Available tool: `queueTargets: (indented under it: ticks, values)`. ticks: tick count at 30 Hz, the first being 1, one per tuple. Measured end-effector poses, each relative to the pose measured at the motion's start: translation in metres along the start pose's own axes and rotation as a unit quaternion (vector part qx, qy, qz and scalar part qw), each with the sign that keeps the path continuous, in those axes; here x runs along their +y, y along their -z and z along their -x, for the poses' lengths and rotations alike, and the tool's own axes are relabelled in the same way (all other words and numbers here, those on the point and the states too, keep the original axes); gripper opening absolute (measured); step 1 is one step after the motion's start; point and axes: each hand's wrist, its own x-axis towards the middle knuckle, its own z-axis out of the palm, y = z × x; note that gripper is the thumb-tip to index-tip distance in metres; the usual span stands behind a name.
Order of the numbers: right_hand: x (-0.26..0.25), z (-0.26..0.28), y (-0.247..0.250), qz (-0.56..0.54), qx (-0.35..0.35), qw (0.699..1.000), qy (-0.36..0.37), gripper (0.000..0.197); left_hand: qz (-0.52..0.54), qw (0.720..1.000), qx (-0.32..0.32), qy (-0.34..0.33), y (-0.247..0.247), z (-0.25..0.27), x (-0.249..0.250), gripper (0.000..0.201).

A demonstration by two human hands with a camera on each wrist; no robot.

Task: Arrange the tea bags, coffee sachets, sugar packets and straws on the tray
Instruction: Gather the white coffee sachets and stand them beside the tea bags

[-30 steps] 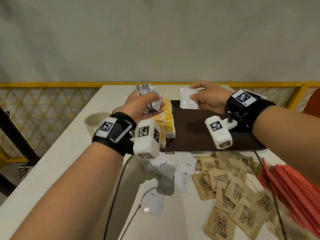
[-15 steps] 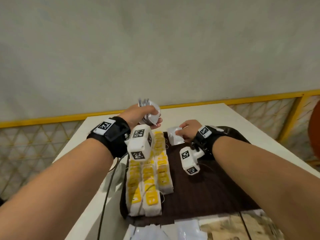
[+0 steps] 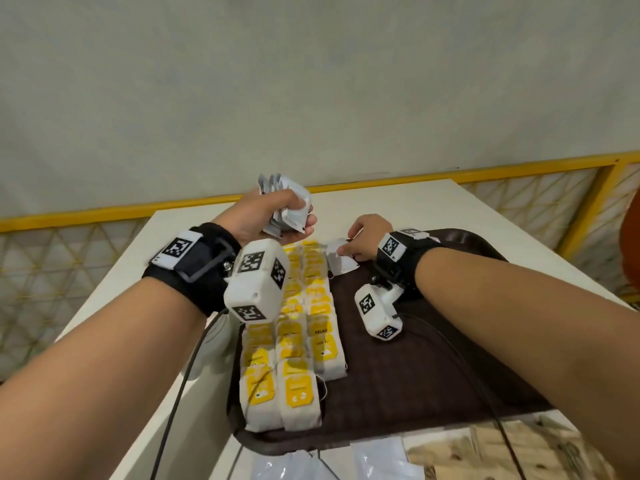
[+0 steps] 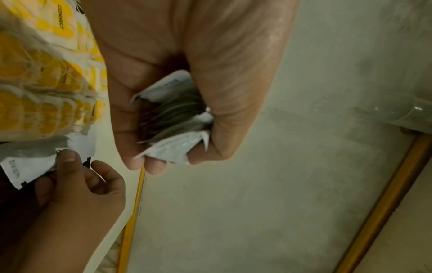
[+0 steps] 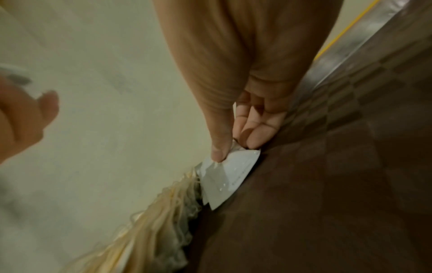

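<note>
White glossy sachet pinched by right fingers; left hand clamps a bundle.

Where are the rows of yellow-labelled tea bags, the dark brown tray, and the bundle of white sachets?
yellow-labelled tea bags [image 3: 294, 344]: head view, middle of the rows.
dark brown tray [image 3: 408, 382]: head view, bare floor.
bundle of white sachets [image 3: 289, 207]: head view, part showing above the left hand [image 3: 263, 216].

Indoor workspace, white table, plain wall, yellow mesh railing
</note>
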Motion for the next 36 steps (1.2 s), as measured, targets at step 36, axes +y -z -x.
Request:
queueTargets:
  ticks: [36]
  values:
    - [-0.011, 0.014, -0.002, 0.116, -0.054, 0.991, 0.046, 0.017, -0.039, 0.999, -0.009, -0.018, -0.003, 0.014, 0.002, 0.009]
